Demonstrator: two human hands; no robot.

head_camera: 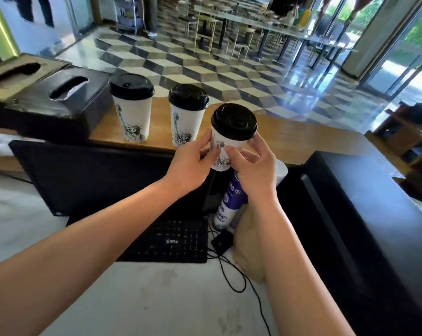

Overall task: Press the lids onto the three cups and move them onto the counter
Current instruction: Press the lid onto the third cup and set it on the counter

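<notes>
Hands hold the third white paper cup with a black plastic lid (pixel 231 132) over the wooden counter (pixel 302 139) edge: the left hand (pixel 193 161) grips its side from nine o'clock, the right hand (pixel 252 166) wraps it from four o'clock. Two more lidded white paper cups (pixel 132 110) (pixel 187 115) stand upright on the counter at ten o'clock, apart from each other. A black tissue box (pixel 59 98) sits beyond them at nine o'clock. Below lie a black keyboard (pixel 171 241) and a pale marble worktop (pixel 156 299). Past the counter stretches a black-and-white checkered floor (pixel 205 59).
</notes>
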